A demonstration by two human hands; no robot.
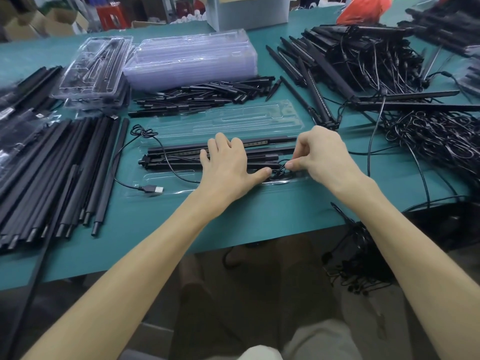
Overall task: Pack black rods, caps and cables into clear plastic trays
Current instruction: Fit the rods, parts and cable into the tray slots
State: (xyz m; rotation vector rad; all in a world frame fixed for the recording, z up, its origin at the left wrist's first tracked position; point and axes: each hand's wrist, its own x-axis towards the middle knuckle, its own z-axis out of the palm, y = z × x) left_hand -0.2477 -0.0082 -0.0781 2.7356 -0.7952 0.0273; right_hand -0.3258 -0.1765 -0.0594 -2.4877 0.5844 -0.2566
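An open clear plastic tray (161,178) lies in front of me on the green table, its lid half (233,120) folded back behind it. Black rods (176,154) lie lengthwise in it. My left hand (228,162) lies flat on the rods, fingers straight, thumb touching a coiled black cable (281,171) at the tray's right end. My right hand (322,154) pinches that cable coil between thumb and forefinger. The cable's loose part (155,141) loops out to the left and ends in a USB plug (153,189) at the tray's front left.
Long black rods (65,172) lie stacked at left. Short black caps (207,96) are piled behind the tray, with stacked empty trays (192,58) and packed trays (93,71) beyond. Light bars and tangled cables (428,136) fill the right. More cables (355,263) hang over the table's front edge.
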